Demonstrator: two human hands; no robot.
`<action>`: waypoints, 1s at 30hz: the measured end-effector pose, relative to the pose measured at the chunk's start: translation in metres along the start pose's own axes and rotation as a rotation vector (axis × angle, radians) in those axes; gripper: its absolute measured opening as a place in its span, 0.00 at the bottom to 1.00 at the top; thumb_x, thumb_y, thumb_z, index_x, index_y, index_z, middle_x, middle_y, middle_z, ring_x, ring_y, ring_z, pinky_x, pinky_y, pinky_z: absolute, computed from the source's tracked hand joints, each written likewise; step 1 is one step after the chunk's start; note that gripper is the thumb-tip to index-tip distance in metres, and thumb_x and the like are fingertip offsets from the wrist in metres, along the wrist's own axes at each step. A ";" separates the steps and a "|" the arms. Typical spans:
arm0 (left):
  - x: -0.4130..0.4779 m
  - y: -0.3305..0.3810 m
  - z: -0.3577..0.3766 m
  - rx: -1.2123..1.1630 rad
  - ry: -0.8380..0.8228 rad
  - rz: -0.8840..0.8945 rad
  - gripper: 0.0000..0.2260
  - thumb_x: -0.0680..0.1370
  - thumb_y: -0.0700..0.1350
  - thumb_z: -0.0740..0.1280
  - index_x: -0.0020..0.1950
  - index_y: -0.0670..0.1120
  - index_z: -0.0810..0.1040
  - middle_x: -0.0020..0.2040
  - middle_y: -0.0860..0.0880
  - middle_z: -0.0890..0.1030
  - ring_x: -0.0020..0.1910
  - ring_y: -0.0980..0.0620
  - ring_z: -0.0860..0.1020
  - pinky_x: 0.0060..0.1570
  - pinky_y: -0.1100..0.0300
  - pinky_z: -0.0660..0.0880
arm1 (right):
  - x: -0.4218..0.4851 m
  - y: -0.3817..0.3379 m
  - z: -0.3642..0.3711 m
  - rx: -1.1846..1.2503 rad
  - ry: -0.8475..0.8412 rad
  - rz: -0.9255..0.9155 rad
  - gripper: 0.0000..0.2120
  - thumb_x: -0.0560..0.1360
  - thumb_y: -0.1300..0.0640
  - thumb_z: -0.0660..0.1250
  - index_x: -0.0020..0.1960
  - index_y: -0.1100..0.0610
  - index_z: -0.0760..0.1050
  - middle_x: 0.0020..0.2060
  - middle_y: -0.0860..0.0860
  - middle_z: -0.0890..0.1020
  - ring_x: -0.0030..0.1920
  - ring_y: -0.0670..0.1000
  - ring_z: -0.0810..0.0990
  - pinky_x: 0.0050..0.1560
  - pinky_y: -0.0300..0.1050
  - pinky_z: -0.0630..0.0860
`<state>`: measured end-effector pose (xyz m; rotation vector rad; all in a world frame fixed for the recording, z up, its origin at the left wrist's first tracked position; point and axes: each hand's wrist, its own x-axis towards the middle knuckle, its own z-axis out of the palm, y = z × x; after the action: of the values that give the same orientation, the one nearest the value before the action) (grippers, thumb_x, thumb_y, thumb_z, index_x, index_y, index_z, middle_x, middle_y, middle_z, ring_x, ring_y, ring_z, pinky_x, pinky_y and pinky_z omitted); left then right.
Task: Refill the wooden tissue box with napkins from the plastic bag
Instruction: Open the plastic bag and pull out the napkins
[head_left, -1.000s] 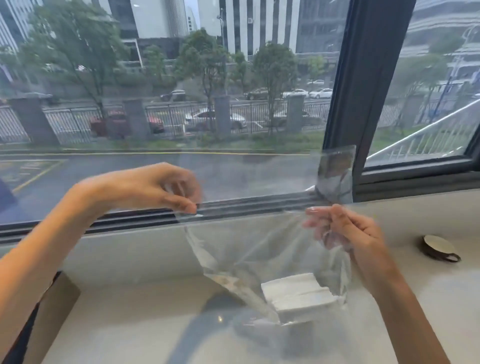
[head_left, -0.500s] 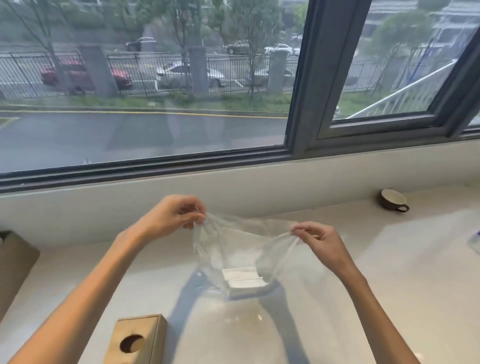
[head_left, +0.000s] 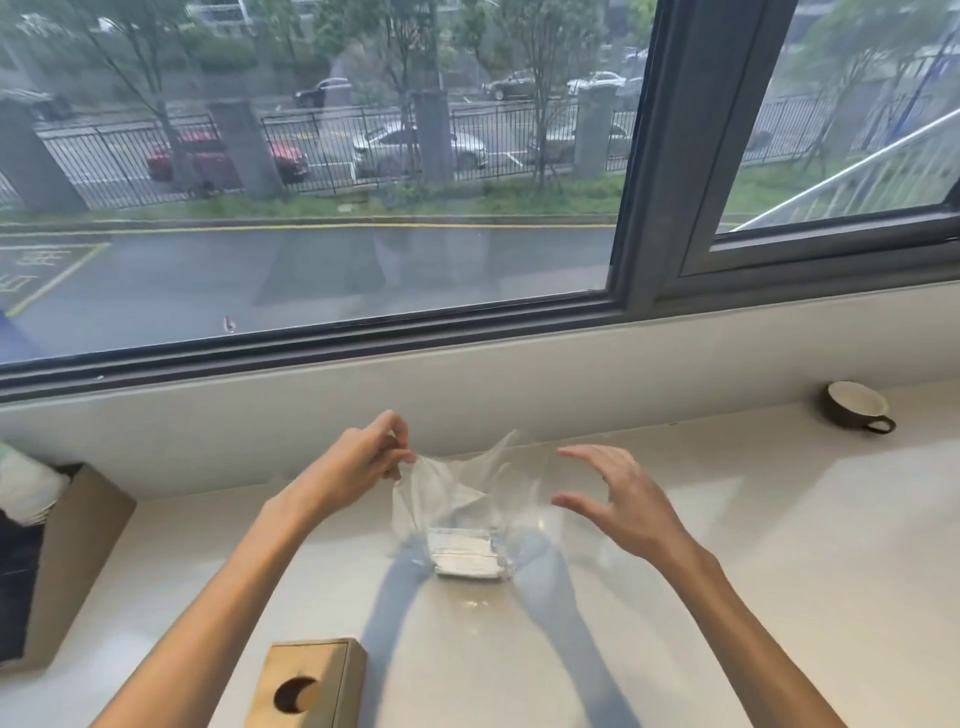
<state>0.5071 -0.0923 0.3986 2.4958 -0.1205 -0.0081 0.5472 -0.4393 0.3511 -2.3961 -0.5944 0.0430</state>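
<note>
At the far left, at nine o'clock from the bag, a brown cardboard box (head_left: 83, 540) is seen against the wall, with dark items and something pale inside it. Down at seven o'clock from the napkins, a light wooden tissue box with a round hole in its top (head_left: 311, 675) is set on the pale stone counter (head_left: 779, 571), partly cut off by the bottom edge and apart from the bag.

Now the left hand (head_left: 358, 462): thumb and fingertips are pinched together on the upper left rim of the clear, crumpled plastic bag (head_left: 447, 488), and that rim is held up off the counter. The bag's bottom is rested on the counter, and there a small stack of white folded napkins (head_left: 465, 556) is lying flat inside the plastic.

At two o'clock from the stack, the right hand (head_left: 618, 504) is held up with fingers spread and only lightly bent, the thumb well apart from them; nothing is gripped. Its fingertips are pointed at the bag's right side, just beside it; whether the film is touched cannot be told. Far off at two o'clock, by the wall, a dark mug with a pale inside (head_left: 854, 405) is stood upright.
</note>
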 end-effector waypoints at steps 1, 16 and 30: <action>0.000 -0.001 0.000 0.031 -0.007 0.006 0.06 0.81 0.44 0.63 0.47 0.49 0.67 0.37 0.53 0.83 0.35 0.58 0.80 0.41 0.60 0.77 | 0.006 0.001 0.006 -0.025 0.034 0.005 0.30 0.69 0.28 0.60 0.67 0.40 0.69 0.63 0.37 0.74 0.67 0.43 0.69 0.60 0.47 0.74; -0.010 -0.030 -0.008 0.258 0.015 -0.003 0.07 0.84 0.42 0.54 0.58 0.47 0.69 0.47 0.56 0.78 0.42 0.59 0.78 0.44 0.67 0.70 | 0.071 -0.033 0.057 0.071 0.189 0.296 0.04 0.76 0.53 0.66 0.50 0.48 0.79 0.46 0.45 0.84 0.49 0.50 0.82 0.47 0.46 0.77; -0.029 -0.049 -0.003 0.174 0.195 0.042 0.03 0.79 0.44 0.66 0.51 0.46 0.74 0.44 0.53 0.84 0.41 0.54 0.83 0.44 0.54 0.80 | 0.035 -0.019 0.016 0.264 0.159 0.116 0.04 0.74 0.58 0.71 0.44 0.49 0.82 0.37 0.43 0.85 0.39 0.41 0.82 0.45 0.43 0.78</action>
<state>0.4827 -0.0485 0.3708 2.6506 -0.0949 0.2735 0.5682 -0.4014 0.3542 -2.1505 -0.3518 -0.0184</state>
